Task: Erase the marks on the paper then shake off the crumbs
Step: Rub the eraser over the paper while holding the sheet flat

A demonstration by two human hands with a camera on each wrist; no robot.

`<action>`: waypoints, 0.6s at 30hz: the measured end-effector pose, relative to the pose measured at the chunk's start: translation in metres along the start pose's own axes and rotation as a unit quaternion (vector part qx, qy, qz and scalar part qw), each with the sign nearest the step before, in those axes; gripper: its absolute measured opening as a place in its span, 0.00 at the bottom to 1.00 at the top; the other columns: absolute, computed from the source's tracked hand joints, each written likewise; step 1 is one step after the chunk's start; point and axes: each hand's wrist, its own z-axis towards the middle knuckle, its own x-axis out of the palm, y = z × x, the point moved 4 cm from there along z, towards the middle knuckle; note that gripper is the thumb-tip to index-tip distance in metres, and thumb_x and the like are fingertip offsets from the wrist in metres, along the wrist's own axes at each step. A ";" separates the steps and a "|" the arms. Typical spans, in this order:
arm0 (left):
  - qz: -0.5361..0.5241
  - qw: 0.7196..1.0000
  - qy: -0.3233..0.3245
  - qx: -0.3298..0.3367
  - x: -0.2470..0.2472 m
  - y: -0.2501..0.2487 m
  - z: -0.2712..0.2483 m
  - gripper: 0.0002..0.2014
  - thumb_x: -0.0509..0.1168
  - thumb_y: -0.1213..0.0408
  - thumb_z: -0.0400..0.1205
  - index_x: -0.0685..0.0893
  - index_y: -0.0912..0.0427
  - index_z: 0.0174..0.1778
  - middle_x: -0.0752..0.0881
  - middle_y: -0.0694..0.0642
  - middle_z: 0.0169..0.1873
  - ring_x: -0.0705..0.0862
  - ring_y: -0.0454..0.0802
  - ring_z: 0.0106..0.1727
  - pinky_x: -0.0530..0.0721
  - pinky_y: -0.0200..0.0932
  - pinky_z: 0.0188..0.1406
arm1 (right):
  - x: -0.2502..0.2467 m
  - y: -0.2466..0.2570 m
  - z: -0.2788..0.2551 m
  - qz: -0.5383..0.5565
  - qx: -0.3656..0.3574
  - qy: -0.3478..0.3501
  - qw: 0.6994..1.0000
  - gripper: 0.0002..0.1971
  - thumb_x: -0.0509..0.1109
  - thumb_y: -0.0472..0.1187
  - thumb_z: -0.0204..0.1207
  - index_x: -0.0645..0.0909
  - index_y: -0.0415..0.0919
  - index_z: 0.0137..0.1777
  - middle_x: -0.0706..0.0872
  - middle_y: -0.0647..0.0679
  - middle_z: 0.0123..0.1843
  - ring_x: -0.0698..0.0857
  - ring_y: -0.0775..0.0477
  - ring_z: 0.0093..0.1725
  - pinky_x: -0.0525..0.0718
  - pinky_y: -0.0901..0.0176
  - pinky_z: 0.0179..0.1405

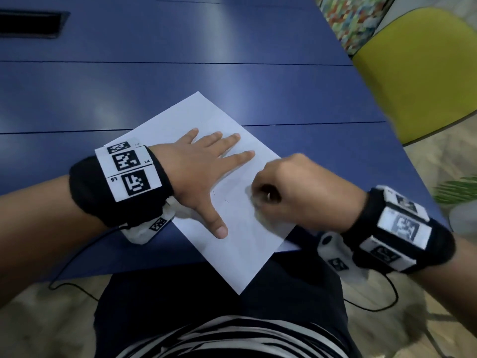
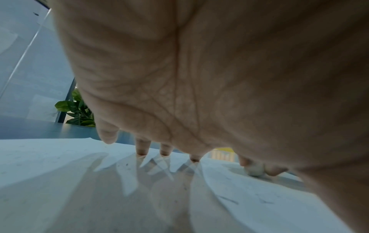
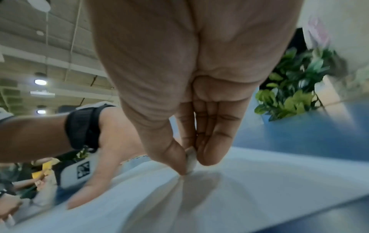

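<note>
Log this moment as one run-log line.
phase: erasing | left hand: flat on paper, pinning it | right hand: pinches eraser on paper | marks: some remain | crumbs: not shaken off

Paper on the table, a hand on each side

The paper (image 1: 232, 177) lies on the table (image 1: 154, 86), turned at a slant, with its near corner hanging off the edge over the person's lap. The left hand (image 1: 198, 171) lies flat on the paper's left part. The right hand (image 1: 296, 192) is to its right, pinching what looks like an eraser (image 3: 190, 162) down on the paper. A chair (image 1: 418, 73) stands behind, to the right.
</note>
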 end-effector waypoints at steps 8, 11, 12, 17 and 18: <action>0.006 1.000 -0.004 -0.005 -0.001 0.000 0.000 0.79 0.69 0.12 0.50 0.24 0.31 0.85 0.25 0.47 0.89 0.29 0.53 0.91 0.34 0.69 0.89 | 0.004 0.015 -0.008 -0.009 -0.024 0.030 0.999 0.08 0.68 0.49 0.79 0.87 0.50 0.50 0.85 0.53 0.45 0.84 0.48 0.42 0.87 0.47 0.45; 0.012 1.000 -0.001 -0.005 -0.002 -0.001 0.000 0.79 0.68 0.11 0.49 0.23 0.31 0.85 0.25 0.47 0.89 0.30 0.53 0.91 0.35 0.71 0.88 | -0.005 -0.007 0.000 -0.004 0.012 -0.016 1.000 0.09 0.67 0.49 0.77 0.88 0.52 0.49 0.87 0.53 0.43 0.85 0.48 0.42 0.89 0.45 0.44; 0.013 1.000 -0.001 -0.006 -0.002 -0.001 0.000 0.79 0.68 0.11 0.49 0.23 0.31 0.85 0.25 0.47 0.89 0.30 0.53 0.91 0.35 0.71 0.88 | -0.006 -0.011 0.000 -0.003 0.019 -0.022 1.000 0.09 0.67 0.49 0.76 0.88 0.52 0.50 0.88 0.54 0.43 0.85 0.49 0.42 0.89 0.46 0.45; 0.018 1.000 0.005 0.005 -0.004 0.000 -0.002 0.79 0.72 0.13 0.51 0.25 0.32 0.86 0.25 0.47 0.89 0.28 0.52 0.91 0.32 0.69 0.88 | -0.021 -0.021 -0.006 0.031 0.031 -0.039 0.998 0.08 0.74 0.47 0.74 0.91 0.56 0.51 0.90 0.60 0.41 0.87 0.60 0.40 0.88 0.57 0.46; 0.016 1.000 0.009 0.012 -0.005 0.001 -0.003 0.80 0.73 0.13 0.51 0.24 0.32 0.86 0.25 0.46 0.89 0.27 0.52 0.90 0.31 0.69 0.88 | -0.029 -0.029 -0.007 0.045 0.048 -0.060 0.996 0.09 0.75 0.45 0.74 0.91 0.55 0.52 0.90 0.60 0.41 0.87 0.61 0.40 0.89 0.57 0.47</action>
